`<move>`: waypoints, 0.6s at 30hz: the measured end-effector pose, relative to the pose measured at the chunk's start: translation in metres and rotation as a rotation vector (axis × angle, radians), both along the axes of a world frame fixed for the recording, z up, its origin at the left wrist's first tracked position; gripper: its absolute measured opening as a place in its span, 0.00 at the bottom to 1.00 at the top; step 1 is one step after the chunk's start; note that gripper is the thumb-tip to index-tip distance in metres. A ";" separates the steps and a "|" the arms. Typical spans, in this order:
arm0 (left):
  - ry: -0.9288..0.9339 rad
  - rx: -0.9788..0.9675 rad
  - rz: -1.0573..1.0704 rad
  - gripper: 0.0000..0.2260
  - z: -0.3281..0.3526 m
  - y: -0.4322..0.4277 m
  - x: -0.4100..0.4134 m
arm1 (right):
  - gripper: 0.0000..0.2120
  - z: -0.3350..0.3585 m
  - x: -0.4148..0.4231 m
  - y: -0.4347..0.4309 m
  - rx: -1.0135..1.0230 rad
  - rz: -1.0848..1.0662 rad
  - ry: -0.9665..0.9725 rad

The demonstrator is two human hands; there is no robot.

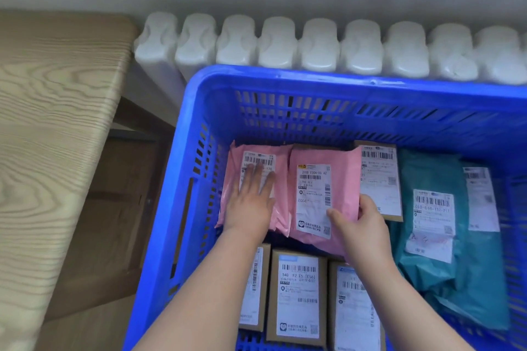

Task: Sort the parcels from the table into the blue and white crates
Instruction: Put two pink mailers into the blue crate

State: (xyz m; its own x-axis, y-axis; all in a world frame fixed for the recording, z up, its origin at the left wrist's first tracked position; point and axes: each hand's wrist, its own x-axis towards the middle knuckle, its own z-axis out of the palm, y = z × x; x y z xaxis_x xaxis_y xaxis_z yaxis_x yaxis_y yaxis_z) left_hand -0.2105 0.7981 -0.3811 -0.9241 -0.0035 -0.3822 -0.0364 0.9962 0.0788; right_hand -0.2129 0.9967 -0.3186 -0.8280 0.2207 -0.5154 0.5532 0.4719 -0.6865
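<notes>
Both my hands reach down into the blue crate [182, 157]. My left hand [252, 199] lies flat with straight fingers on a pink mailer bag [231, 179] at the crate's far left. My right hand [362, 225] grips the right edge of a second pink mailer [310, 157], thumb on its white label. Brown cardboard parcels [296, 293] with labels lie in the near row. Another brown box [379, 179] and teal mailer bags [427, 265] lie to the right.
A wood-grain table [48, 137] stands to the left of the crate, its visible top bare. A white radiator [313, 45] runs along the wall behind the crate. Brown floor shows between table and crate.
</notes>
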 end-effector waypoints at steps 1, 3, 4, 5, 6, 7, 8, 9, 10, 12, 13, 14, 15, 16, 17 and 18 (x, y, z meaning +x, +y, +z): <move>-0.032 0.025 -0.002 0.26 -0.003 -0.003 -0.001 | 0.09 0.001 0.000 0.002 0.006 -0.010 0.016; -0.113 0.065 -0.005 0.27 -0.007 -0.010 -0.003 | 0.08 0.003 0.000 0.006 0.013 -0.039 0.045; -0.152 0.069 -0.011 0.28 -0.010 -0.012 -0.006 | 0.08 0.002 -0.001 0.009 0.014 -0.051 0.048; -0.182 0.064 -0.021 0.29 -0.012 -0.015 -0.008 | 0.08 0.003 -0.003 0.011 0.010 -0.062 0.046; -0.203 0.053 -0.030 0.30 -0.014 -0.016 -0.011 | 0.08 0.002 -0.004 0.012 0.006 -0.069 0.039; -0.225 0.042 -0.035 0.31 -0.017 -0.017 -0.014 | 0.08 0.001 -0.006 0.013 0.005 -0.070 0.028; -0.240 0.034 -0.038 0.31 -0.020 -0.016 -0.016 | 0.08 0.000 -0.008 0.013 0.007 -0.066 0.016; -0.255 0.031 -0.036 0.31 -0.024 -0.015 -0.018 | 0.08 -0.002 -0.009 0.012 0.013 -0.055 0.007; -0.257 0.028 -0.037 0.31 -0.026 -0.013 -0.019 | 0.08 -0.003 -0.010 0.011 0.027 -0.044 0.000; -0.238 0.010 -0.053 0.30 -0.032 -0.010 -0.019 | 0.07 -0.007 -0.012 0.007 0.065 -0.033 -0.003; -0.229 0.007 -0.058 0.30 -0.036 -0.009 -0.019 | 0.07 -0.010 -0.013 0.005 0.078 -0.038 -0.006; -0.217 0.007 -0.063 0.30 -0.037 -0.008 -0.019 | 0.07 -0.012 -0.014 0.003 0.086 -0.045 -0.009; -0.220 0.010 -0.063 0.30 -0.038 -0.008 -0.020 | 0.07 -0.014 -0.014 0.002 0.093 -0.053 -0.015; -0.226 0.013 -0.068 0.30 -0.039 -0.008 -0.019 | 0.07 -0.015 -0.014 0.002 0.095 -0.059 -0.021; -0.224 0.020 -0.068 0.30 -0.037 -0.009 -0.020 | 0.07 -0.015 -0.014 0.001 0.096 -0.060 -0.019; -0.213 0.025 -0.071 0.31 -0.036 -0.010 -0.019 | 0.07 -0.014 -0.014 0.001 0.096 -0.056 -0.016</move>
